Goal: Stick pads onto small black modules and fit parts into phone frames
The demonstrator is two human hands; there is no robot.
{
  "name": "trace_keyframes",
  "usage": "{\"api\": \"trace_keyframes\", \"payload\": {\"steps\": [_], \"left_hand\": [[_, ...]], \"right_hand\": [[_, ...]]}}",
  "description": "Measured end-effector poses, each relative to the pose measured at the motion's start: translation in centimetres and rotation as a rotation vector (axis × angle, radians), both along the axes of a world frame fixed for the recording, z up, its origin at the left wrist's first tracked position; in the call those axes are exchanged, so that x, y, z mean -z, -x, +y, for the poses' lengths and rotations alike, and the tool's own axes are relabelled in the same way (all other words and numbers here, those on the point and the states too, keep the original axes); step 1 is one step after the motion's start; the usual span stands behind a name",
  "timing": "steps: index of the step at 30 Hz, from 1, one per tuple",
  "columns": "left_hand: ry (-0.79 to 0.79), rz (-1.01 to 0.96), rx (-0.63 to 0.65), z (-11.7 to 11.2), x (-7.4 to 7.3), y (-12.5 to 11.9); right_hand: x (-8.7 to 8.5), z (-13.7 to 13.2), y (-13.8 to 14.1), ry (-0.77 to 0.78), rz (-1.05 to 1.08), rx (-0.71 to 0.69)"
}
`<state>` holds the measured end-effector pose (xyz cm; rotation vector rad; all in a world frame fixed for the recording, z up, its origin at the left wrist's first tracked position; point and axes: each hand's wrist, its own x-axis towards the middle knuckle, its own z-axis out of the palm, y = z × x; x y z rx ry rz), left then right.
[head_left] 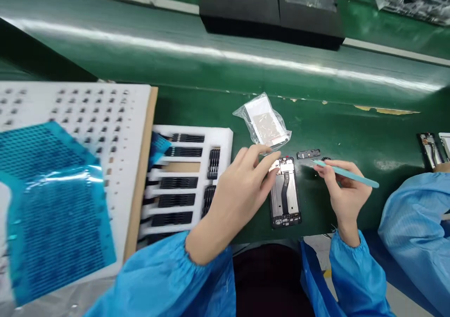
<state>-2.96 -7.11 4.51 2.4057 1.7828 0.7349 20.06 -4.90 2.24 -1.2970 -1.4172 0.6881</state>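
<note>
A phone chassis (277, 197) with a dark ribbon cable down its middle lies face down on the green bench. My left hand (246, 174) is over its upper left corner, thumb and fingers apart; whether the fingertips touch it I cannot tell. My right hand (346, 190) grips turquoise tweezers (355, 178), their tip pointing left toward a small black phone cover (308, 154) just right of the chassis top. Partly behind the right fingers sits a small dark piece (326, 158).
A clear bag with a white card (263, 115) lies beyond the chassis. To the left are a white foam tray (225, 143) of black flex cables and a white board (137, 101) under blue film (66, 214). Black boxes (242, 8) stand behind. A co-worker's blue sleeve (415, 209) is at right.
</note>
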Motion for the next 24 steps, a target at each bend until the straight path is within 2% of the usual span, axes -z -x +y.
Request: {"api": "trace_keyframes", "payload": {"steps": [2, 4, 8, 10, 12, 16, 20, 24], "left_hand": [[0.115, 0.029, -0.139, -1.6, -0.9, -1.7], [0.221, 0.112, -0.240, -2.8, -0.8, -3.9], [0.311, 0.190, -0.354, -3.5, 1.3, -7.7], [0.339, 0.187, -0.391, -3.5, 2.2, -8.7], [0.397, 0.164, -0.423, -3.5, 2.5, -9.2], [0.581, 0.043, -0.453, -4.1, 1.2, -9.0], [0.739, -0.300, -0.377, -4.5, -1.0, -6.7], [0.968, -0.698, -0.287, -5.1, -2.0, -2.8]], "right_hand": [[0.8, -1.5, -1.0, -0.014, 0.000, 0.076], [1.8, -3.1, -1.7, -0.012, -0.014, 0.123], [3.5, -5.7, -2.7, 0.034, -0.004, 0.171], [3.9, -6.5, -2.9, 0.063, 0.028, 0.169], [4.0, -6.8, -3.1, 0.087, 0.077, 0.171], [3.9, -6.9, -3.5, 0.136, 0.179, 0.226], [4.9, -6.5, -4.6, 0.154, 0.176, 0.282], [6.5, -5.5, -5.8, 0.301, 0.168, 0.149]]}}
